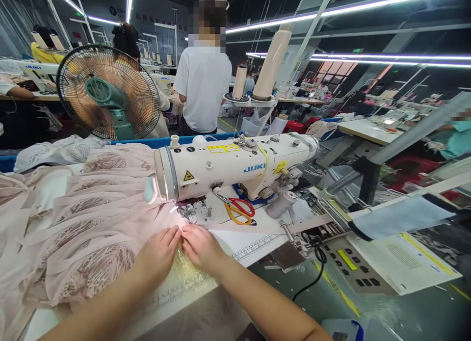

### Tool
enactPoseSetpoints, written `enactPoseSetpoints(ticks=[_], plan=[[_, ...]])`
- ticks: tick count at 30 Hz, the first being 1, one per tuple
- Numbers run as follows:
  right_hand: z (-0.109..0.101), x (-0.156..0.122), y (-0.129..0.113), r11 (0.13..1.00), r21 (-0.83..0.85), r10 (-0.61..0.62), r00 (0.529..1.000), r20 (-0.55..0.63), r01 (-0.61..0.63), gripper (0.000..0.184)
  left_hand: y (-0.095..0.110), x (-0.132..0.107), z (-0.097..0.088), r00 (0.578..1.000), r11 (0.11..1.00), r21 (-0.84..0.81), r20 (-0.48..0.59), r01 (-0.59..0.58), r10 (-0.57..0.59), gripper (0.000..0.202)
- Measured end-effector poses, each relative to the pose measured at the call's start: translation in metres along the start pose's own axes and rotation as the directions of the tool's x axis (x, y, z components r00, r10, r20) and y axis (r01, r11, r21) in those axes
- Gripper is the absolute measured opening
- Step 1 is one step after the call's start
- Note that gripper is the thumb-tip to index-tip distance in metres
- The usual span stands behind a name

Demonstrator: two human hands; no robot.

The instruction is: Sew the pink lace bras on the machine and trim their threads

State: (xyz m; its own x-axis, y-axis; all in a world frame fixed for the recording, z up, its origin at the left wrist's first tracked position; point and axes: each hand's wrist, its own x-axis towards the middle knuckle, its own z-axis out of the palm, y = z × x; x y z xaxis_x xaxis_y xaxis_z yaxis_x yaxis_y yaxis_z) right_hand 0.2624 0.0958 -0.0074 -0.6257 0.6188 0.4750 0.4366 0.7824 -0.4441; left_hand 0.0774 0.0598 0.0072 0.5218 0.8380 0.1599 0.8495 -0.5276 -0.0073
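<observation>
A white sewing machine [228, 164] stands across the table, its needle end lit at the left. Just in front of the needle area, my left hand [158, 250] pinches the edge of pale pink fabric [147, 218]. My right hand [201, 245] meets it there, fingers together on the same fabric edge. Both sets of fingertips nearly touch. A narrow pale band [253, 228] runs from near my right hand toward a metal guide at the right. Red and orange handled scissors [239, 211] lie on the machine bed behind my right hand.
Pink lace-patterned pieces [91, 262] pile up along the table's left. A printed ruler [257, 246] marks its front edge. A grey thread spool [281, 204] and a control box [382, 262] sit at the right. Behind are a large fan [108, 93], thread cones [272, 66] and a standing person [202, 86].
</observation>
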Motion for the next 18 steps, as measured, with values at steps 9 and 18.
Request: enactPoseSetpoints(ticks=[9, 18], plan=[[-0.005, -0.001, -0.005, 0.998, -0.054, -0.023, 0.982, 0.188, 0.034, 0.033, -0.035, -0.003, -0.006, 0.993, 0.993, 0.002, -0.002, -0.122, 0.122, 0.041], [-0.005, -0.001, -0.005, 0.998, -0.056, -0.007, 0.970, 0.245, 0.021, 0.045, -0.044, 0.000, -0.001, 0.981, 0.984, 0.037, -0.081, -0.176, 0.178, 0.037]])
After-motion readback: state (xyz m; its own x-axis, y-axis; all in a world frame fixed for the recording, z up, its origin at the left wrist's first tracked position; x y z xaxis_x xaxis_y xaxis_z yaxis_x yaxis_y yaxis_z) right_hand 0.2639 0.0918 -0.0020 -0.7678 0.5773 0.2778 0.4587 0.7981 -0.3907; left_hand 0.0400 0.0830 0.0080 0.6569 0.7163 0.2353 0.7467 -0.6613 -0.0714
